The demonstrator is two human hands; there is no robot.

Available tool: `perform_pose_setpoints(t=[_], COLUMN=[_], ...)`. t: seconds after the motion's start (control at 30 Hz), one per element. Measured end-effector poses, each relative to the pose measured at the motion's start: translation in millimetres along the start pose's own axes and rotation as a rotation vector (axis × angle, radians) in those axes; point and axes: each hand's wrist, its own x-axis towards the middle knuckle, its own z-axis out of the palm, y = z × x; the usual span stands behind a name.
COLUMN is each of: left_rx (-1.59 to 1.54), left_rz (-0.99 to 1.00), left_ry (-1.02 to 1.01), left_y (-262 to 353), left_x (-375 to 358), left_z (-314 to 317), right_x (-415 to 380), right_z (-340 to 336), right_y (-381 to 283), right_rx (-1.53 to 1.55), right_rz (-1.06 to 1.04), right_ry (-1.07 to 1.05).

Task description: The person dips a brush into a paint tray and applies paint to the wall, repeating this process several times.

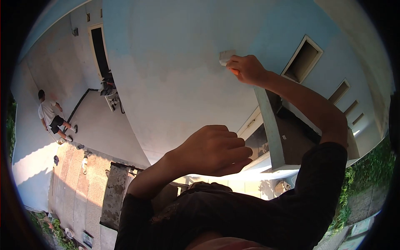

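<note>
The pale blue wall (175,62) fills most of the view, its colour fading to a whitish tone lower down. Set into it on the right are a recessed opening (303,62) and a row of narrow slots (339,91); a dark doorway (100,50) shows at the far left end. Below the wall runs a light paved floor (100,125) with a speckled strip beside it, and a weathered plank (114,193) lies near the lower edge. A green hedge (366,175) edges the right side. Far off on the left another person (52,116) in a white shirt and dark shorts bends beside the far wall.

The person's dark sleeves (233,216) fill the foreground. The right hand (246,68) is raised to the wall, fingers closed around a small pale sanding block (226,57) with an orange bit showing beneath; the block lies against the wall surface. The left hand (214,150) hangs in mid-air nearer the camera, fingers curled loosely inward, holding nothing that can be seen.
</note>
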Motion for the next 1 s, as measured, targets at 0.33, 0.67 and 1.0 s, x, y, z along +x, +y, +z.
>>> perform_pose_setpoints(t=[0.33, 0.67, 1.0], left_rx=[0.003, 0.012, -0.038], left_rz=[-0.003, 0.006, 0.051], left_ry=[-0.007, -0.017, 0.041], left_y=[5, 6, 2], left_x=[-1, 0, 0], left_z=[-1, -4, 5], right_x=[71, 41, -4], right_z=[-107, -98, -91], right_y=[112, 110, 70], right_rx=[0.037, -0.340, 0.295], right_rz=[0.395, 0.066, 0.476], right_ry=[0.206, 0.335, -0.063])
